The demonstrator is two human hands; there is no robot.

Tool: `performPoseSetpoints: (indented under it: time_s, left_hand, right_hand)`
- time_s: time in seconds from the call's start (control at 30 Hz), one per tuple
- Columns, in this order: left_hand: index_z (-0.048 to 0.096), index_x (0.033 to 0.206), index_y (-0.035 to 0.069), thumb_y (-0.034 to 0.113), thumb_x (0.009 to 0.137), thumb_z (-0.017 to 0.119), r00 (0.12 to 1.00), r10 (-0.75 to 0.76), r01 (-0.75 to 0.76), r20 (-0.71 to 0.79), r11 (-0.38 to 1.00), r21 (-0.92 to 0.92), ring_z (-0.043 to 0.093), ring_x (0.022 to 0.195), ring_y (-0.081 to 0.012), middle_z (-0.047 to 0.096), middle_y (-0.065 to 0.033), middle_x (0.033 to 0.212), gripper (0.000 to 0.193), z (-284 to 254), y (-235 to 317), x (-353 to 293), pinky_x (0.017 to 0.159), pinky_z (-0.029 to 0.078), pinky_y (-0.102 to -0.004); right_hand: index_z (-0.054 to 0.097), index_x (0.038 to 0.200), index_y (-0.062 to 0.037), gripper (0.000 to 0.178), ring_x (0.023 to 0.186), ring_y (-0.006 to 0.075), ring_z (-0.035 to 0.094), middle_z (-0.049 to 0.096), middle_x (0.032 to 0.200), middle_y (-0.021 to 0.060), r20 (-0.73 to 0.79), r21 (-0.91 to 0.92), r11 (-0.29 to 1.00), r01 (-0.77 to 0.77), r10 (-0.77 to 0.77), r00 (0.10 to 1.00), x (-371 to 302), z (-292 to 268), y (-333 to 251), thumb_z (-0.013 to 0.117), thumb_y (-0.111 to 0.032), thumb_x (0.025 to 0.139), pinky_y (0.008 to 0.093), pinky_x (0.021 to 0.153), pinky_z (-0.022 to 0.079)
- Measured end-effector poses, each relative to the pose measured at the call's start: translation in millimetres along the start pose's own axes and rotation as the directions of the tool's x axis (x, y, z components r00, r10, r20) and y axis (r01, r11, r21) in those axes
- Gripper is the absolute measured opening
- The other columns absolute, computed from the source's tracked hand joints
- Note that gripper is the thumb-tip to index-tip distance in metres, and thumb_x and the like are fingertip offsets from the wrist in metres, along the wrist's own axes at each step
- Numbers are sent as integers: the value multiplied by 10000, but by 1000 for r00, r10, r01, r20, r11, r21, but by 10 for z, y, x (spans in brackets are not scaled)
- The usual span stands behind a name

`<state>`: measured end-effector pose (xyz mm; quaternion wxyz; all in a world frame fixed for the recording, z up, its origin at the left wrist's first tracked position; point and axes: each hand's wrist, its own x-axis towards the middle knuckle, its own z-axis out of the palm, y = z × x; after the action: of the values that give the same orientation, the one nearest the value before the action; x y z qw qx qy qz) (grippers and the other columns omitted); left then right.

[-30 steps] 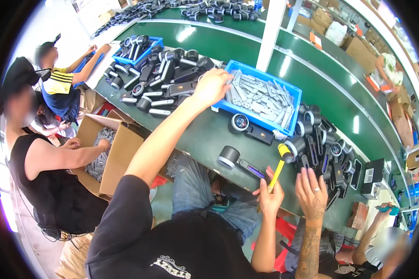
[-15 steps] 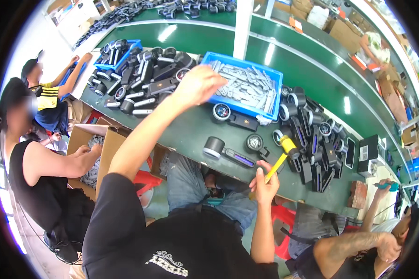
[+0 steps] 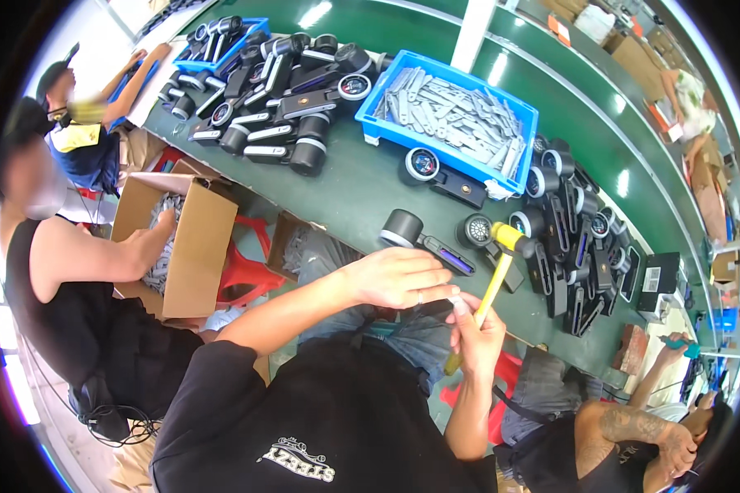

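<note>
My right hand (image 3: pixel 478 335) is closed round the handle of a yellow-headed hammer (image 3: pixel 492 289), tilted with its head over the bench. My left hand (image 3: pixel 403 278) lies palm down, and its closed fingertips meet the right thumb and fingers. Something small and pale shows where they meet; its kind is too small to tell. Just beyond my hands on the bench lie a black device with a round barrel head (image 3: pixel 402 227) and a flat part with a purple strip (image 3: pixel 448 255). A second device with a round grille (image 3: pixel 475 230) sits beside the hammer head.
A blue bin (image 3: pixel 368 131) holds many flat grey strips (image 3: pixel 444 115). One black device (image 3: pixel 460 187) lies before it. Heaps of similar devices flank it at left (image 3: pixel 292 103) and right (image 3: pixel 563 238). Co-workers sit at both sides; a cardboard box (image 3: pixel 201 246) stands at left.
My left hand has come back from the blue bin to meet my right hand. The hammer stays in my right hand. The whole view has shifted slightly.
</note>
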<state>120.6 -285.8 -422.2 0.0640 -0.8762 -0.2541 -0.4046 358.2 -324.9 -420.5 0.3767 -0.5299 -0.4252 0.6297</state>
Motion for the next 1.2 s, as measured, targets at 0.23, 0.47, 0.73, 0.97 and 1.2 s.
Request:
performPoseSetpoints:
  time_s: [0.23,0.47,0.73,0.97,1.2]
  left_hand:
    - [655,1315,70,411,767,853,824,-551,559,134,829,-30,600,1210,-351,682,-133,1182,675,88,-186,-54,1166,409,-527]
    - [655,1198,54,320,740,848,871,-482,462,-91,869,-179,624,1058,-341,650,-115,1020,563,274,-260,-291,1084,465,-488]
    - [695,904,105,374,744,829,910,-384,357,-158,918,-172,611,1007,-287,656,-38,901,340,366,-365,-375,983,458,-459]
    - [701,846,127,411,778,792,936,-294,258,-194,947,-190,617,984,-260,643,-20,846,305,520,-369,-244,966,459,-460]
    - [745,1161,137,262,752,898,830,-557,550,13,815,-181,660,1112,-258,745,-21,1065,455,129,-312,-371,1005,490,-433]
  right_hand:
    - [716,1247,-15,260,497,26,486,675,760,13,-141,-187,974,125,-153,978,464,-184,-42,699,-146,1023,195,428,346]
    - [712,1283,-3,284,484,8,420,578,692,-35,78,-359,922,142,-122,989,744,-206,-17,681,-121,1026,190,419,298]
    - [696,1276,13,282,447,6,365,555,654,-34,178,-431,894,119,-46,983,910,-306,-112,669,-131,1035,192,403,241]
    - [702,1277,2,302,427,4,352,535,641,-52,93,-451,891,55,-15,996,761,-402,-244,683,-168,1029,191,389,224]
    - [764,1227,-51,252,506,17,459,599,706,-49,119,-358,932,-50,99,988,747,-21,-325,732,-138,992,201,445,336]
